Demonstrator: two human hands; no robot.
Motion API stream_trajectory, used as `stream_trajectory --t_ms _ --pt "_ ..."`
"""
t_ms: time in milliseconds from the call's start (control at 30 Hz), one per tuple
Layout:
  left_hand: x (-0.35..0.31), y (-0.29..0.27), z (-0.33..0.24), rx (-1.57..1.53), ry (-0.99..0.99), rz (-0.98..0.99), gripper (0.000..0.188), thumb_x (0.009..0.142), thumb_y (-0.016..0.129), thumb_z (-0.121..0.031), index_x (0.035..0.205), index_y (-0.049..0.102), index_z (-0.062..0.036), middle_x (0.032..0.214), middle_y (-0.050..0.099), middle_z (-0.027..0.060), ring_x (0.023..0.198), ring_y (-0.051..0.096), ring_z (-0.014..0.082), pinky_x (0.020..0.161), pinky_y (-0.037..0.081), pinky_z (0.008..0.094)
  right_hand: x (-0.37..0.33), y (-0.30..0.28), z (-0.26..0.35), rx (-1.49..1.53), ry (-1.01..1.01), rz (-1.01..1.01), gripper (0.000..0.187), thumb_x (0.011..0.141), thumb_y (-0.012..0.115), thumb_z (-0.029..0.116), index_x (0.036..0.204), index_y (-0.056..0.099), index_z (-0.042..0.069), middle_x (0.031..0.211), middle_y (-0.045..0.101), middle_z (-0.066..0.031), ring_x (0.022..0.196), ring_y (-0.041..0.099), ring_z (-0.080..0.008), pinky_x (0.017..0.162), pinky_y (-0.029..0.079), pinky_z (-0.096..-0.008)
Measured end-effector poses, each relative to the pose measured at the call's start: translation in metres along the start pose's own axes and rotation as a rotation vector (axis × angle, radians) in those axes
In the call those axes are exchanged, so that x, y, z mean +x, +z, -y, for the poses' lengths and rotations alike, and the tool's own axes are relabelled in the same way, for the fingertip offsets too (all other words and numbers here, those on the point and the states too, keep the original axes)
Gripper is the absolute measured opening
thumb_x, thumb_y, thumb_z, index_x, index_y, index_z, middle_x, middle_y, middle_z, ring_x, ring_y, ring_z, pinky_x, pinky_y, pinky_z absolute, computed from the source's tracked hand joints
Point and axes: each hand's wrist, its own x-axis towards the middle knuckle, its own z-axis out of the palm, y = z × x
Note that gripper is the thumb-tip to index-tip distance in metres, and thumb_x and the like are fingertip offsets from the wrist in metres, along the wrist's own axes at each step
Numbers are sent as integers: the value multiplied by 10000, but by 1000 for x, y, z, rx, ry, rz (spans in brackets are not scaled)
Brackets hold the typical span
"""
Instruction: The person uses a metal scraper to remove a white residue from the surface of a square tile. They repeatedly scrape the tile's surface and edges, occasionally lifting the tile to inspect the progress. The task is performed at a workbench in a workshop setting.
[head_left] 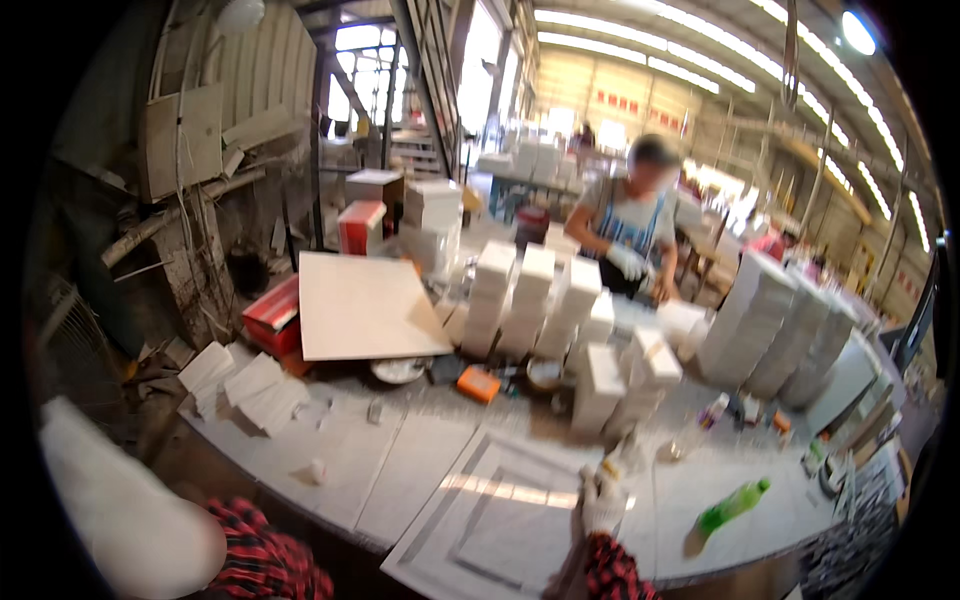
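Observation:
My right hand (604,502), in a white glove below a red-and-black plaid sleeve, is at the right edge of a flat pale panel (410,560). Grey lines form nested rectangles on this panel. The fingers look curled around something small with a yellowish part, too blurred to name. At the lower left, my other plaid sleeve (265,555) meets a large, smeared white shape (130,510). Whether that shape is only my gloved left hand or something it holds cannot be made out. Its fingers do not show.
Stacks of white tiles (492,300) line the table's far side, with taller stacks (750,320) at right. A square cream board (365,305), loose white pieces (262,390), an orange box (479,384) and a green bottle (733,507) lie around. A co-worker (630,215) stands opposite.

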Motion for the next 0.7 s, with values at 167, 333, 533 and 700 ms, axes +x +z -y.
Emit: stream_trajectory --t_ms 167,333,533,700 --pt "-75 -16 -93 -836 377 196 357 1053 390 -135 1213 679 -2 1124 693 91 1040 643 217 1016 477 348 1 35 36 -54 -85 33 290 948 722 311 1083 725 55 929 718 -133 884 687 -291 835 533 -381" --pt "-108 72 -27 -231 582 577 373 1042 456 -295 1137 733 -65 1127 730 169 1020 694 335 865 533 422 -13 43 8 173 -35 95 342 1019 599 172 1285 613 -42 1218 690 -156 1049 664 -201 906 531 -311" --pt "-127 73 -18 208 286 811 572 1021 398 -540 955 780 -120 938 746 154 940 704 362 846 539 452 -1 58 -31 594 84 159 360 1031 568 160 1311 583 -65 1320 650 -173 1092 675 -222 853 585 -292" --pt "-128 131 32 -909 -35 722 583 1071 440 -507 1146 712 3 1095 763 122 1015 733 252 963 548 402 1 50 -21 257 -90 163 364 1044 547 177 1337 590 -36 1334 657 -174 1160 657 -239 977 525 -324"
